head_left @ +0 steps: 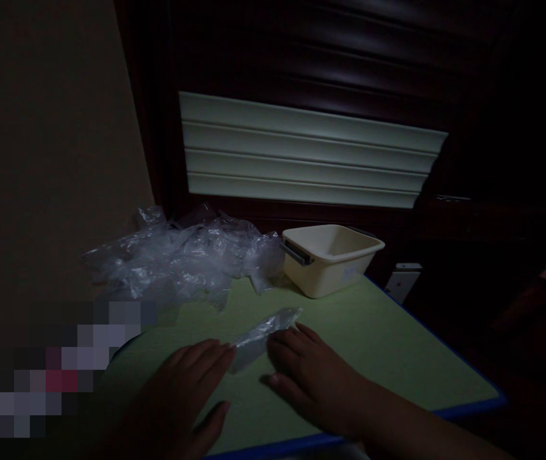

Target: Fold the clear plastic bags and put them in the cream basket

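A small clear plastic bag [262, 333] lies flattened on the light green tabletop [373, 345], between my two hands. My left hand [181, 386] reaches in from the lower left, palm down, its fingers stretched out and the thumb apart. Its fingertips meet the bag's left end. From the right comes my right hand [314, 370], also palm down, fingers slightly bent over the bag's right side and thumb spread away. Neither hand is closed around the bag. Behind them sits a loose heap of crumpled clear plastic bags [191, 259].
A cream plastic bin [323, 275] with dark handles stands at the table's back right, beside the heap. Louvred dark wood with a pale slatted panel [302, 156] rises behind. A white box-like object [402, 282] is beyond the right edge. The left side is partly pixelated.
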Motion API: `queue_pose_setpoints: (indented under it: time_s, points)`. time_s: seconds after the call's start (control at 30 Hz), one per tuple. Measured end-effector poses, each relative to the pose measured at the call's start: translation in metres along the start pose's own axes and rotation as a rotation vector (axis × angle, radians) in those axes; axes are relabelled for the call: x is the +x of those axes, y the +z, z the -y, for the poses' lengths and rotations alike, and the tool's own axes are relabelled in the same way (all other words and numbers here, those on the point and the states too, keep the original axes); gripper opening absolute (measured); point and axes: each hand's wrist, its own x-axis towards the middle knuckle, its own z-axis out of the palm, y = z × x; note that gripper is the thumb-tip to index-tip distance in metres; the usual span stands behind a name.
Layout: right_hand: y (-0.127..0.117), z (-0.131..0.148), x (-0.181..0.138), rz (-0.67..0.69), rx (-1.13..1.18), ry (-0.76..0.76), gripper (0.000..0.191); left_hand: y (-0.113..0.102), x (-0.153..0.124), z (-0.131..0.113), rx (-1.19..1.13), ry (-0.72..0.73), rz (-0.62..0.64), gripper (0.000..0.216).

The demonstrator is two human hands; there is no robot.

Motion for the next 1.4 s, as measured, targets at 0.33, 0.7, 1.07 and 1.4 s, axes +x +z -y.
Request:
queue_pose_setpoints:
  time_s: [0.33,0.7,1.07,1.4]
  points:
    - [0.0,-0.054,0.009,-0.062,0.251,-0.16,0.022,-0.001,0.01,-0.002,-0.172,0.113,0.185,0.064]
    - [0.0,-0.049,0.001,-0.207,0.079,-0.281,0.024,0.006,0.031,0.004,-0.461,0.122,0.258,0.049]
    - [-0.003,-0.061,0.003,-0.15,-0.266,-0.48,0.022,0.025,0.049,-0.002,-0.538,0.06,0.067,0.036]
    - [-0.003,-0.053,-0.001,-0.167,-0.185,-0.538,0.026,0.026,0.05,-0.004,-0.519,0.002,0.131,0.032]
